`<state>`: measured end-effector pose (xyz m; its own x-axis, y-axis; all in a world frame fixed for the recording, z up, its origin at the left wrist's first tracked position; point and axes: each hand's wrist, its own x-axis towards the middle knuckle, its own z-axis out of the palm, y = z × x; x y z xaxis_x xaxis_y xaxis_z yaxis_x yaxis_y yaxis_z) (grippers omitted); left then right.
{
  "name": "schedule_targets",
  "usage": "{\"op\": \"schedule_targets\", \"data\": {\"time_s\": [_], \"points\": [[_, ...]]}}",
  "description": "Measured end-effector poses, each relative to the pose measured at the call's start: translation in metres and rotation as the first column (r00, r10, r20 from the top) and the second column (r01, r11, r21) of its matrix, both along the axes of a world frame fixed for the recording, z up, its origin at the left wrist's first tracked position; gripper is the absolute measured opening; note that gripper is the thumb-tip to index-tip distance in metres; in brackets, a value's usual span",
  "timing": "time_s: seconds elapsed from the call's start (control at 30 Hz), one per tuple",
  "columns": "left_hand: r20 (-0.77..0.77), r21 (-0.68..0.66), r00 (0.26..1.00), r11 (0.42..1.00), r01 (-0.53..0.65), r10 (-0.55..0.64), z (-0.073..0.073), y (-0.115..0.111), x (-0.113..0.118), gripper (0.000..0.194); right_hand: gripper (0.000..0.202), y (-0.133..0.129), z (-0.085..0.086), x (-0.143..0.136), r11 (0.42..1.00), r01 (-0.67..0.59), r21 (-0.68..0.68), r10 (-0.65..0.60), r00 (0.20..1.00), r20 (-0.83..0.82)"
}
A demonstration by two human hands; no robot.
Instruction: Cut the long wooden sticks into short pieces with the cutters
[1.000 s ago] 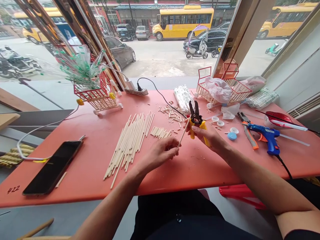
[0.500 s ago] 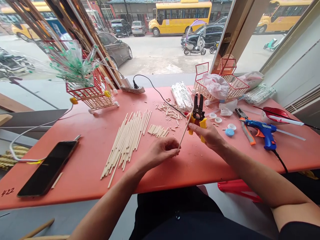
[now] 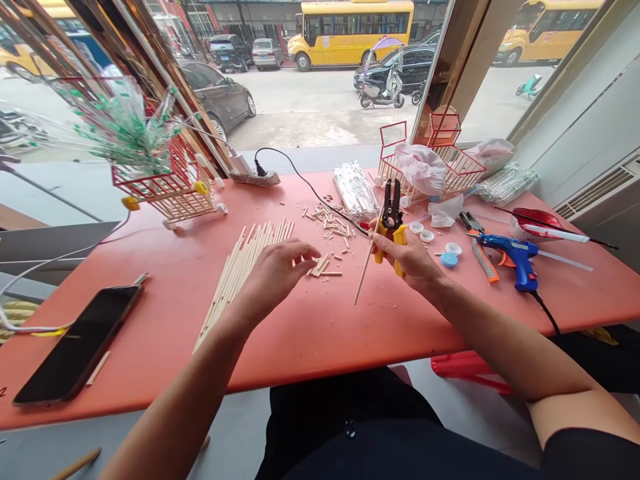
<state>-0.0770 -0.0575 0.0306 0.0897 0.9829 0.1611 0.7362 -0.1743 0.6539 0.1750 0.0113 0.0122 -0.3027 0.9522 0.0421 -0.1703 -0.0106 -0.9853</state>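
Note:
My right hand point(image 3: 400, 248) is wrapped round the yellow handles of a black-jawed wire stripper point(image 3: 392, 207), jaws pointing up. The same hand also pinches a thin wooden stick point(image 3: 364, 275), which slants down toward the table. My left hand point(image 3: 285, 263) is over the right part of a spread of long wooden sticks point(image 3: 227, 283), beside a small group of short cut sticks point(image 3: 320, 265). Its fingers are curled but apart, with nothing seen between them. Small offcuts point(image 3: 336, 223) lie scattered farther back.
On the red table point(image 3: 300, 333) are a phone point(image 3: 77, 343), a blue glue gun point(image 3: 517, 257), orange-handled pliers point(image 3: 480, 248), bottle caps point(image 3: 449, 259) and a foil-like packet point(image 3: 355, 190). Small stick-built carts stand at back left point(image 3: 170, 190) and back right point(image 3: 455, 173).
My left hand has let go of the stick's lower end and moved left, to the short sticks. One short stick now lies apart from that group. The view has shifted slightly.

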Motion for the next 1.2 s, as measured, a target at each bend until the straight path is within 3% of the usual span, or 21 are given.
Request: {"op": "schedule_targets", "data": {"time_s": [0.1, 0.2, 0.3, 0.37, 0.53, 0.67, 0.77, 0.87, 0.97, 1.2], "points": [[-0.267, -0.089, 0.955, 0.990, 0.110, -0.130, -0.006, 0.008, 0.013, 0.014, 0.051, -0.001, 0.001, 0.000, 0.999, -0.039, 0.006, 0.039, 0.999, 0.021], [-0.490, -0.119, 0.851, 0.982, 0.149, -0.189, -0.016, 0.016, 0.028, 0.016, 0.051, -0.002, 0.001, 0.000, 0.999, -0.035, 0.009, 0.034, 0.999, 0.023], [-0.569, -0.123, 0.790, 0.973, 0.195, -0.230, -0.023, 0.020, 0.036, 0.025, 0.050, -0.001, 0.000, 0.001, 1.000, -0.017, 0.009, 0.017, 1.000, 0.009], [-0.543, -0.122, 0.803, 0.969, 0.214, -0.246, -0.024, 0.021, 0.037, 0.030, 0.050, 0.000, 0.000, 0.001, 1.000, -0.012, 0.011, 0.012, 1.000, 0.009], [-0.313, -0.094, 0.933, 0.984, 0.154, -0.176, -0.023, 0.013, 0.041, 0.021, 0.049, 0.001, 0.000, 0.002, 1.000, -0.005, 0.026, 0.005, 1.000, 0.004], [0.077, -0.144, 0.989, 0.980, 0.137, -0.127, -0.018, 0.007, 0.044, 0.009, 0.050, 0.001, 0.001, 0.001, 0.999, 0.022, 0.025, -0.021, 0.999, -0.042], [0.468, -0.289, 0.877, 0.918, 0.272, -0.113, -0.017, 0.008, 0.044, 0.014, 0.049, 0.001, 0.001, 0.000, 0.999, 0.034, 0.004, -0.033, 0.995, -0.092], [0.694, -0.397, 0.720, 0.823, 0.407, -0.021, -0.021, 0.012, 0.044, 0.028, 0.050, 0.003, 0.000, 0.001, 0.999, 0.040, -0.033, -0.044, 0.990, -0.135], [0.744, -0.442, 0.667, 0.771, 0.459, 0.030, -0.023, 0.015, 0.046, 0.036, 0.049, 0.004, -0.002, 0.001, 0.998, 0.049, -0.050, -0.056, 0.987, -0.151], [0.766, -0.447, 0.643, 0.736, 0.508, 0.022, -0.021, 0.013, 0.050, 0.042, 0.047, 0.008, -0.004, 0.002, 0.998, 0.064, -0.030, -0.068, 0.985, -0.157]]}}
